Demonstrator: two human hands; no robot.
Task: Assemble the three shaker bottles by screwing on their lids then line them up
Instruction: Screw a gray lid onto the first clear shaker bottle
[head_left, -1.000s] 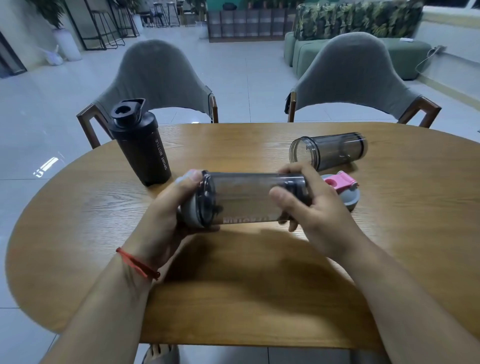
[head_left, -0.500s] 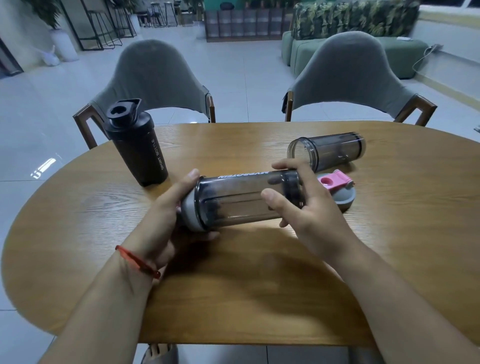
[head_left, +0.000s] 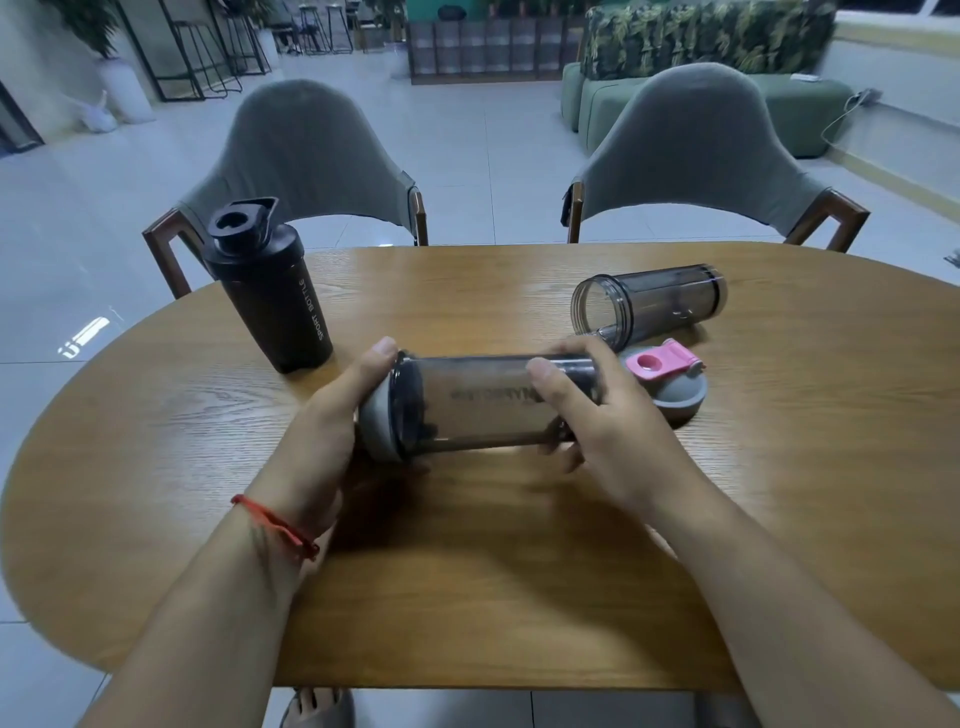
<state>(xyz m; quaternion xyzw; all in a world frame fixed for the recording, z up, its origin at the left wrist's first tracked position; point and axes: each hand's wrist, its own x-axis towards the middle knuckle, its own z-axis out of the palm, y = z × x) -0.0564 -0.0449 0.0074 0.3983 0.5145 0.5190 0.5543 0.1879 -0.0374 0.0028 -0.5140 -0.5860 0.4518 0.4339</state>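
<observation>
Hands grip smoky bottle sideways — grey lid on.

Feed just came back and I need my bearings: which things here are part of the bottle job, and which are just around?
Job:
- held smoky bottle with grey lid, in left hand and right hand
- open bottle, lying down
- loose grey lid with pink flap
- black bottle, upright, capped

Around:
- table
- two chairs
- sofa
</observation>
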